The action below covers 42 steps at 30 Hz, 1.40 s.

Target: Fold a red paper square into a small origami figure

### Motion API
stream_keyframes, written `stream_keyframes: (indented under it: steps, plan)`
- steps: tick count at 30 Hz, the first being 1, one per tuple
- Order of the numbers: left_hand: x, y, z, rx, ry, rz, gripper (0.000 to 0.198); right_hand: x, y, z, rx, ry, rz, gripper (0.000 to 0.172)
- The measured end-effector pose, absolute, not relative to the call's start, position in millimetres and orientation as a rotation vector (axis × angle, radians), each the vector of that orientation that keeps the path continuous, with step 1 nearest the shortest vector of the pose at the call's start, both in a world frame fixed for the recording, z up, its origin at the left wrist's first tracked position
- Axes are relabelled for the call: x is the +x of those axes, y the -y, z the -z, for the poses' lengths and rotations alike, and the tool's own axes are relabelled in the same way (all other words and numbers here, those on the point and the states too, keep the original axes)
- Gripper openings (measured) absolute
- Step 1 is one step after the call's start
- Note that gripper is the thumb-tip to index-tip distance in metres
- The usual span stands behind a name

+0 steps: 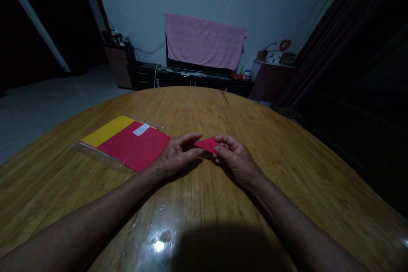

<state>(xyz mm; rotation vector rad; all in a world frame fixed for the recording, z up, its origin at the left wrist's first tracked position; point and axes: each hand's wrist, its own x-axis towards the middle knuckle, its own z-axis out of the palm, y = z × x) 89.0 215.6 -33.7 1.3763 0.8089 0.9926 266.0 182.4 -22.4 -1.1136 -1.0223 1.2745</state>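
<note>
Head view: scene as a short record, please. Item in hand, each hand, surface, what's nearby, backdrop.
item: small folded red paper triangle
right hand: right hand pinches the triangle's right end between thumb and fingers
left hand: left hand open, thumb and fingers spread around the left tip; contact unclear
surface: round-edged brown wooden table
nearby: flat clear-plastic packet of coloured sheets, red and yellow showing, beside the left hand; white rectangular label on it, text unreadable
backdrop: pink patterned cloth draped beyond the table
</note>
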Motion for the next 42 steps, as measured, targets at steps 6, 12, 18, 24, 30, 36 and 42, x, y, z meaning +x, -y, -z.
stream_keyframes:
  steps: [6,12,18,24,30,36,42]
  plan:
    - [89.7,-218.8,33.1,1.441,-0.856,-1.048,0.029,265.4,-181.7,20.2,-1.113,1.016,-1.206,0.033]
    - [89.5,-219.2,29.2,1.578,-0.967,-1.053,0.023,264.8,-180.4,20.4,-1.134,1.098,-1.136,0.030]
    - [90.3,-218.0,28.1,1.548,-0.952,-1.051,0.024,264.6,-181.7,21.3,-1.149,1.213,-1.034,0.025]
    - [88.6,-219.9,29.6,1.542,-0.921,-1.056,0.021,264.8,-182.1,19.5,-1.104,1.192,-1.050,0.025]
    - [87.8,-221.2,32.3,1.559,-0.896,-1.034,0.022,266.4,-183.0,22.1,-1.125,1.145,-1.088,0.032]
    - [85.1,-223.3,36.2,1.700,-0.833,-1.039,0.023,266.8,-180.2,18.5,-1.145,1.172,-1.111,0.025]
    - [83.8,-223.2,34.7,1.779,-0.822,-1.016,0.023,266.0,-179.7,18.8,-1.160,1.210,-1.035,0.020]
